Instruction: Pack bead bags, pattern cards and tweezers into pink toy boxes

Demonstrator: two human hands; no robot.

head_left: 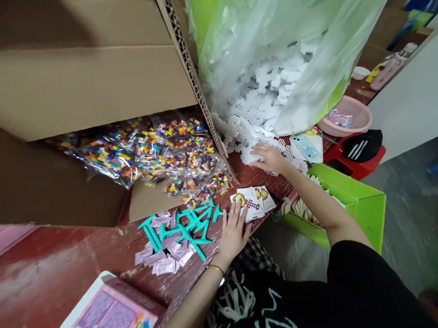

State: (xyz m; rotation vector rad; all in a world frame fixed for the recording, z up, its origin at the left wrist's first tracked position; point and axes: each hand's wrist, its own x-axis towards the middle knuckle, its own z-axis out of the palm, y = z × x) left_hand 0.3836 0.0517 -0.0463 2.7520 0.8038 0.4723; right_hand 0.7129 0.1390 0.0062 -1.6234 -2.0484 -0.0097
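My left hand (233,231) lies with its fingers spread, fingertips at the near edge of a few printed cards (253,203) with pixel-style pictures. Just left of it are several teal plastic tools (191,224) in a loose pile, over and beside small lilac sachets (166,264). Farther out, my right hand (269,158) is at the front of a heap of white perforated plastic sheets (249,128). Its fingers are bent and apart, with no sheet seen lifted in them. The heap spills from a clear plastic bag (233,51) lining a green container.
A big cardboard box (98,82) holds bags of colourful small beads (175,151). Close to me stands an open pink box (115,308). At right are a green bin (364,207) of papers, a phone (307,148), a black cap (363,145) and a pink bowl (364,118) of sachets.
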